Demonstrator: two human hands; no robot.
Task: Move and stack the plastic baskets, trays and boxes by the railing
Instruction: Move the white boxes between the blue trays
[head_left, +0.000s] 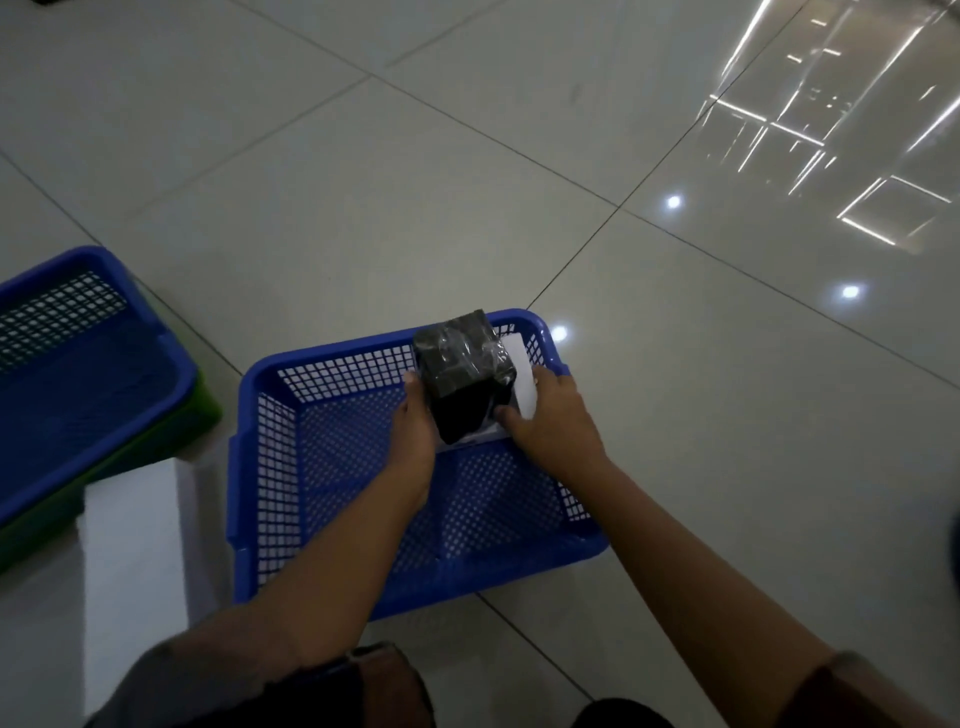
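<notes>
Holding black wrapped box over far-right corner of blue mesh basket on tiled floor: left hand and right hand, each grip closed on the box w/ white item behind. 2nd blue basket nested in green one, near left; white slab beside. Risk: slick wrap, box may slip from fingers, tip against rim.

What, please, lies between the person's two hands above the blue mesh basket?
In the head view, a black plastic-wrapped package sits between the left hand and the right hand, with a white box behind it, over the blue basket.
</notes>
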